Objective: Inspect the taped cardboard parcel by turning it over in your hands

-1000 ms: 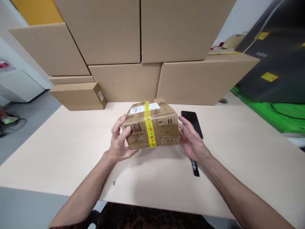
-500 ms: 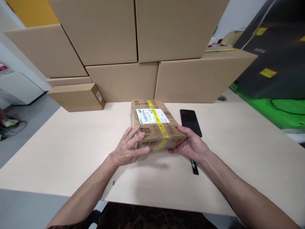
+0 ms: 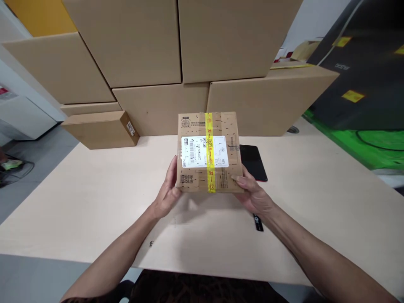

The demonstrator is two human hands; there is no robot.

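Between my two hands is a small cardboard box (image 3: 192, 179), its labelled face tilted up toward me. A strip of yellow tape (image 3: 211, 176) runs down that face, across a white shipping label (image 3: 189, 153). My left hand (image 3: 168, 189) grips the box's lower left edge, with most fingertips hidden behind it. At the lower right corner, my right hand (image 3: 254, 191) holds on with the thumb on the front face and the other fingers underneath. A black phone (image 3: 255, 162) lies behind the box on the right, partly covered by it.
Large cardboard boxes (image 3: 126, 46) are stacked along the back of the pale table (image 3: 78, 202). A flat brown box (image 3: 94, 130) lies at the back left. Near my right wrist is a black object with white lettering (image 3: 258, 223), partly hidden.
The box has been tipped up so its labelled face now turns toward me. My left hand has shifted from the front corner to its left side.
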